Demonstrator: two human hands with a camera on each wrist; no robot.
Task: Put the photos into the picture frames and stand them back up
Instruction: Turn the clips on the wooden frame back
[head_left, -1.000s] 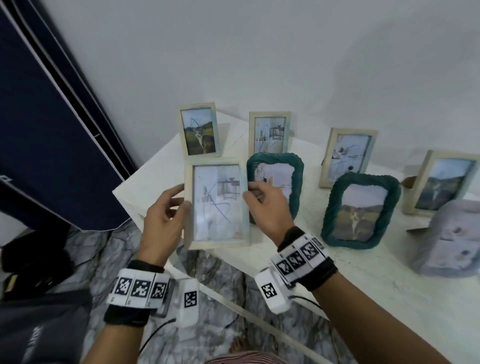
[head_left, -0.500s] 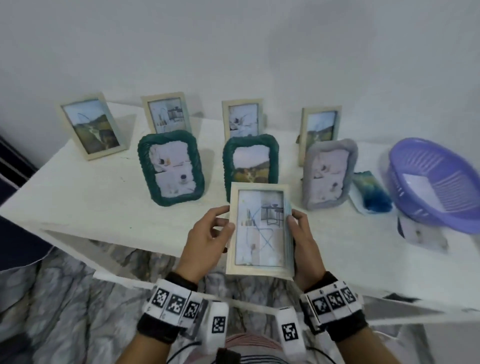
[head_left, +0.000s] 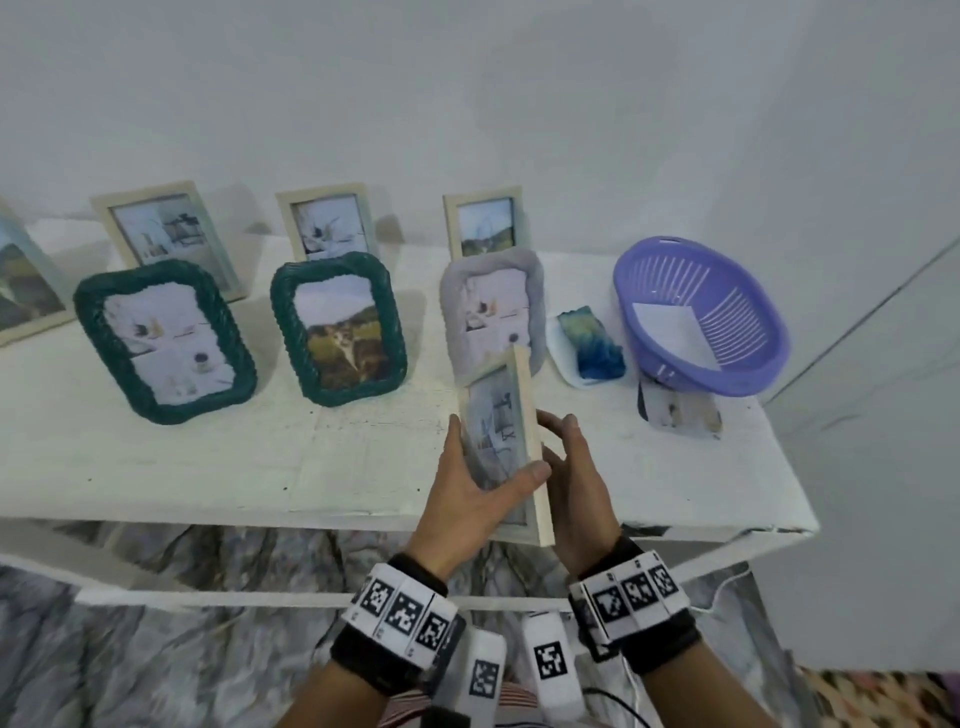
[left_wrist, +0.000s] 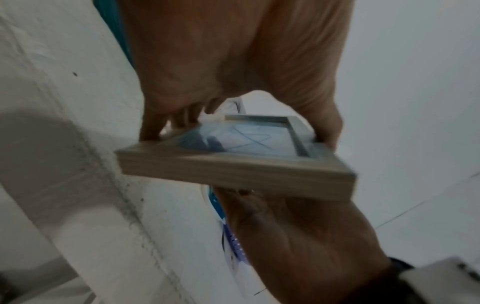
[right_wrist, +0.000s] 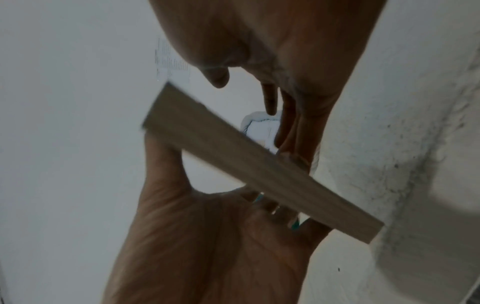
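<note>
A pale wooden picture frame (head_left: 501, 431) with a sketch photo in it is held above the white table's (head_left: 260, 457) front edge, turned almost edge-on, its front facing left. My left hand (head_left: 485, 475) grips it, thumb across the glass and fingers round its far edge (left_wrist: 233, 164). My right hand (head_left: 569, 457) lies against the frame's back with straight fingers (right_wrist: 288, 127), its thumb off the wood. Just behind stands a grey frame (head_left: 493, 306). One loose photo (head_left: 675, 410) lies beside a purple basket (head_left: 748, 332), another photo (head_left: 675, 332) lies inside it.
Two green wavy frames (head_left: 166, 338) (head_left: 340, 327) stand in the front row. Three wooden frames (head_left: 166, 234) (head_left: 330, 223) (head_left: 485, 223) stand along the wall, another at the left edge (head_left: 26, 291). A blue-green object (head_left: 592, 343) lies on white backing beside the basket.
The held frame has travelled right along the table's front edge and turned from facing me to nearly edge-on. My right hand has slid from its side edge to its back.
</note>
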